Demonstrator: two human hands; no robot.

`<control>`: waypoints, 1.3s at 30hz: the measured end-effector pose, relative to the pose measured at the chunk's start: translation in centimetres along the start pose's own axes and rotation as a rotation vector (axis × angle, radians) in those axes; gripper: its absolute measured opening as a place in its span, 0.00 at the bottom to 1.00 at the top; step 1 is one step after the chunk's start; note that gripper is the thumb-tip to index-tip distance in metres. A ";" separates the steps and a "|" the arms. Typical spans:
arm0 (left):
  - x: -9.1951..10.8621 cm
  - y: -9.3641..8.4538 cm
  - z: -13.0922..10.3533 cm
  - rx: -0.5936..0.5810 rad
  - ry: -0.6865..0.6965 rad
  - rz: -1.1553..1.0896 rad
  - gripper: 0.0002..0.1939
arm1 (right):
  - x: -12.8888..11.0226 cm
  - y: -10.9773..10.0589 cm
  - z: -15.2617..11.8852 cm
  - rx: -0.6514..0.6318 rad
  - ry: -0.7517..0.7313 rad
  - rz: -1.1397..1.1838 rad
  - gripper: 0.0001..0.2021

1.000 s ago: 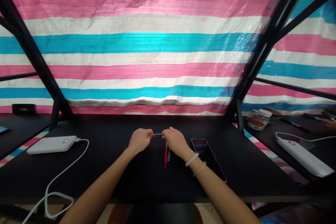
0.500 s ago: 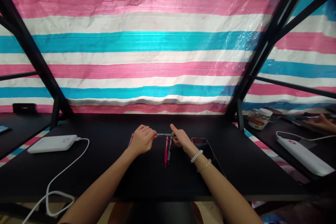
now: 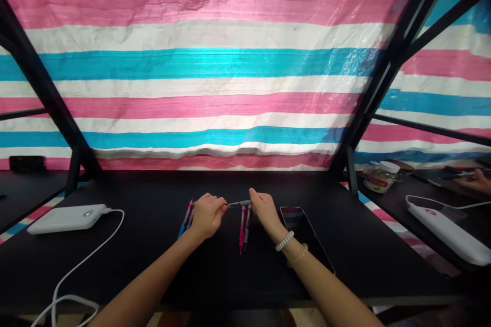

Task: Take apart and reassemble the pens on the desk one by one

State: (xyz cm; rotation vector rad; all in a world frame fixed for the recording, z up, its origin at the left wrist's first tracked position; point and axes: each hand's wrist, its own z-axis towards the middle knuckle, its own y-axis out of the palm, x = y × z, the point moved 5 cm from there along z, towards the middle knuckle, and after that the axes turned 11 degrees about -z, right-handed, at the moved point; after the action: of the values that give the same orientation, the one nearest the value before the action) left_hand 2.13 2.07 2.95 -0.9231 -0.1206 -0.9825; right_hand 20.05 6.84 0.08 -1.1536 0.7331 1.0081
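A slim grey-and-silver pen [image 3: 238, 204] is stretched between my two hands above the black table [image 3: 146, 260]. My left hand [image 3: 208, 216] is closed around its left end, and the fingers of my right hand [image 3: 263, 208] pinch the grey end. Whether the pen is in one piece or parted is too small to tell. Below it, a red pen [image 3: 241, 232] and a grey pen [image 3: 247, 230] lie side by side. Left of my left hand are a pen with a red top [image 3: 187, 210] and a blue pen [image 3: 181, 229], partly hidden by that hand.
A dark phone [image 3: 307, 235] lies beside my right wrist. A white power bank [image 3: 67, 218] with a white cable [image 3: 90, 255] is on the left. On the neighbouring right table are jars [image 3: 381, 178], another white power bank [image 3: 447, 232] and another person's hand [image 3: 475, 183].
The view has shifted slightly, so the table sits lower in it. The held pen now tilts up toward my right hand, and more of the pens left of my left hand show.
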 end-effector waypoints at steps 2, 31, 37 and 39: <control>-0.3 -0.1 0.1 -0.015 -0.074 -0.062 0.19 | -0.7 -0.4 -0.3 0.028 -0.061 -0.049 0.26; -0.1 -2.0 0.6 -0.022 0.094 0.101 0.18 | -0.3 -0.4 0.2 -0.251 -0.018 -0.095 0.33; 0.0 -1.9 0.3 0.029 0.166 0.170 0.16 | -0.3 0.2 0.1 -0.307 0.027 0.063 0.29; -0.2 -1.9 0.2 0.045 0.167 0.178 0.17 | -0.3 0.3 0.2 -0.284 0.037 0.116 0.26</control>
State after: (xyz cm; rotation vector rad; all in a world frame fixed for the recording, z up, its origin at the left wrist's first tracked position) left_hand 0.63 1.96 4.11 -0.7924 0.0793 -0.8838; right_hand 19.61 6.94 0.28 -1.3899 0.7075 1.2195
